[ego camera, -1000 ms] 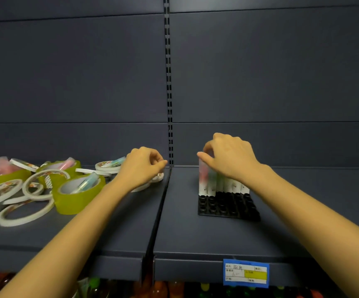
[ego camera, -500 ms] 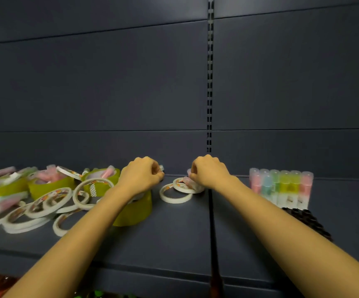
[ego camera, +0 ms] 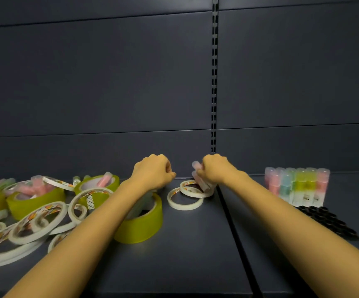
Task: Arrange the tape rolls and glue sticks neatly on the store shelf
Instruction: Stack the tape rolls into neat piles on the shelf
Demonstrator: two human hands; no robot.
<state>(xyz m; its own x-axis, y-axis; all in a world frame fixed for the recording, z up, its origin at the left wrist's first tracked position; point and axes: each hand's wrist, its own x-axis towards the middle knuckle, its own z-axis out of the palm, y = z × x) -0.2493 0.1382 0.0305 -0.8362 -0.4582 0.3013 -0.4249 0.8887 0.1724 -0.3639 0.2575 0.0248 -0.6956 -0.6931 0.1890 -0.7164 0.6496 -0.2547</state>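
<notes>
4 yellow-green tape rolls (ego camera: 139, 224), 7 to 8 o'clock. White tape rolls (ego camera: 185, 201): 2 at 6 o'clock, at least 6 more heaped at 8 o'clock, rest blurred. Glue sticks (ego camera: 301, 186): 6 caps standing at 4 o'clock, 2 in right hand (ego camera: 215, 171), loose ones in the heap uncountable. 1 black tray (ego camera: 329, 222).

1. Dark grey metal back panel (ego camera: 101, 78) across the whole upper view; matte finish, faint sheen toward the top.
2. Two horizontal seams across the panel: one near the top edge, one low, a little above shelf level.
3. Slotted upright (ego camera: 214, 82) running vertically right of centre, with paired slots in a single column, splitting the panel into two bays.
4. Left shelf board (ego camera: 185, 254) and right shelf board (ego camera: 350, 190), both flat and dark grey, separated by a narrow dark gap (ego camera: 232, 222) in line with the upright.
5. Lighting dim and even, with soft shadows on the boards.
</notes>
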